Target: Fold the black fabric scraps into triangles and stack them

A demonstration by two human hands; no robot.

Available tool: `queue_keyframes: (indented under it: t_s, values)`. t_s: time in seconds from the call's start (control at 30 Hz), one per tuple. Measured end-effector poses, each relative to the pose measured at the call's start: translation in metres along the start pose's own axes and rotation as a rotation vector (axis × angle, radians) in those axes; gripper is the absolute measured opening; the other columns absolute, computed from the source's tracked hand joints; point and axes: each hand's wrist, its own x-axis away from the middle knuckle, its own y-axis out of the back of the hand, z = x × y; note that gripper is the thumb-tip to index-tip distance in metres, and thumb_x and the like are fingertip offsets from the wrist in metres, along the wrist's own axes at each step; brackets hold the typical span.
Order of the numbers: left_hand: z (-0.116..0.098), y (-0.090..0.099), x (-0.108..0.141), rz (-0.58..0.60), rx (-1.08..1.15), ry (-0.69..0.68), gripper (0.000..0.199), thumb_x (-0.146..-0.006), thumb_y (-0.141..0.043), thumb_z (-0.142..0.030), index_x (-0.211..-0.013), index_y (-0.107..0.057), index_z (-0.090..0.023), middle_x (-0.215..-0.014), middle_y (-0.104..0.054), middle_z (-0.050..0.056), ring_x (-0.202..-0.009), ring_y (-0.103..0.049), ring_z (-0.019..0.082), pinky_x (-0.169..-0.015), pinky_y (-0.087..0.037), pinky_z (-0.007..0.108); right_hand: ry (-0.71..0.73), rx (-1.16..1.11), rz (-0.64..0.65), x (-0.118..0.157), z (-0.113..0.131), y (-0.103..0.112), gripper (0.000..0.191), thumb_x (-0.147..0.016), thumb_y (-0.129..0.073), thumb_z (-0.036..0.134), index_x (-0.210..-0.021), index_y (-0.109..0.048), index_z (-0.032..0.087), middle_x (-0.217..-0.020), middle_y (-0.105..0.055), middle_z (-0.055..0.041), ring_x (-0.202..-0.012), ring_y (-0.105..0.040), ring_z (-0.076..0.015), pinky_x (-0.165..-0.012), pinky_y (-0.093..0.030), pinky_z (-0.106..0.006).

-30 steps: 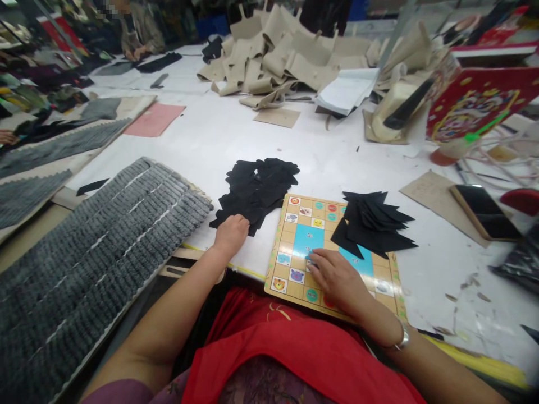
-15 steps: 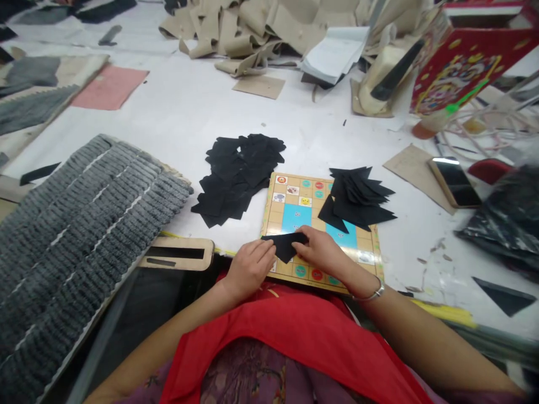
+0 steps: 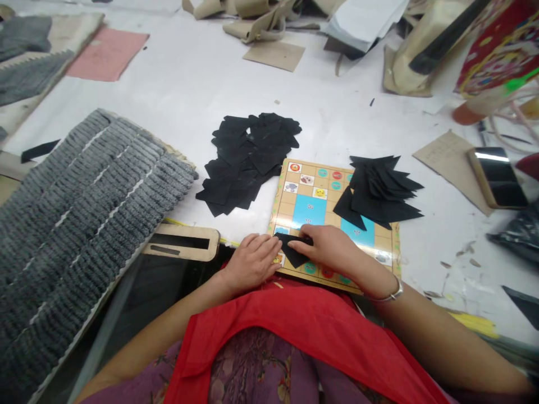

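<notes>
A small black piece (image 3: 293,251) lies over the lower left part of a patterned game board (image 3: 278,210). My right hand (image 3: 332,247) pinches its right end between thumb and fingers. At its left corner my left hand (image 3: 252,259) rests with fingers close together; whether they grip the piece is hard to make out. A loose heap of black pieces (image 3: 248,160) lies beyond the board's left side. On the board's upper right sits a stack of pointed black pieces (image 3: 379,191).
Grey ribbed knit fabric (image 3: 92,207) covers the left side, next to a slotted wooden template (image 3: 210,242). A phone (image 3: 499,177) lies on brown card at the right. Farther back are a paper pad (image 3: 364,22), tan scraps (image 3: 261,22) and a pink sheet (image 3: 109,53).
The camera view has shifted, so most things on the table appear lower and the right-hand items farther right. My hands remain at the black piece, with my right fingers slightly shifted along it.
</notes>
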Motion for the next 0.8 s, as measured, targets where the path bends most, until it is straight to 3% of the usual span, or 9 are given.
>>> queue_keyframes:
  t_s: [0.1,0.27,0.47,0.63,0.8]
  values:
    - [0.001,-0.001,0.002,-0.004,0.007,-0.007,0.043,-0.088,-0.046,-0.038,-0.123,-0.051,-0.013,-0.126,-0.053,0.011,-0.114,-0.048,0.022,-0.098,-0.035,0.039,0.043,0.097,-0.035,-0.002,0.008,-0.009,0.029,-0.086,-0.046,0.045,-0.081,-0.059,0.019,-0.071,-0.063,-0.0046,-0.060,-0.054,-0.0153,-0.051,-0.026,-0.026]
    - [-0.001,-0.003,0.005,-0.022,-0.018,0.007,0.042,-0.088,-0.045,-0.039,-0.122,-0.052,-0.015,-0.126,-0.053,0.010,-0.115,-0.047,0.022,-0.098,-0.035,0.039,0.132,0.045,-0.149,0.004,0.010,-0.022,0.017,-0.087,-0.047,0.029,-0.087,-0.060,0.018,-0.079,-0.060,-0.0052,-0.072,-0.054,-0.0154,-0.060,-0.034,-0.025]
    - [-0.001,-0.001,0.006,-0.008,-0.044,0.037,0.043,-0.089,-0.043,-0.042,-0.123,-0.051,-0.016,-0.124,-0.054,0.008,-0.114,-0.047,0.024,-0.096,-0.035,0.040,0.241,0.064,-0.257,0.003,0.009,-0.031,0.025,-0.091,-0.042,0.029,-0.093,-0.062,0.015,-0.079,-0.058,-0.0080,-0.076,-0.052,-0.0171,-0.067,-0.037,-0.028]
    - [0.000,0.003,0.005,-0.001,-0.042,0.042,0.043,-0.090,-0.041,-0.043,-0.122,-0.052,-0.017,-0.123,-0.055,0.006,-0.114,-0.046,0.024,-0.097,-0.034,0.041,0.438,0.144,-0.356,0.003,-0.003,-0.039,0.026,-0.092,-0.040,0.022,-0.105,-0.061,0.015,-0.088,-0.061,-0.0094,-0.078,-0.051,-0.0175,-0.069,-0.038,-0.029]
    - [0.002,0.003,0.004,0.002,-0.010,0.045,0.043,-0.089,-0.042,-0.044,-0.121,-0.052,-0.018,-0.121,-0.057,0.007,-0.112,-0.047,0.023,-0.096,-0.034,0.040,0.570,0.297,-0.354,0.008,-0.005,-0.036,0.032,-0.091,-0.037,0.016,-0.116,-0.056,0.011,-0.092,-0.060,-0.0106,-0.077,-0.047,-0.0193,-0.065,-0.035,-0.032]
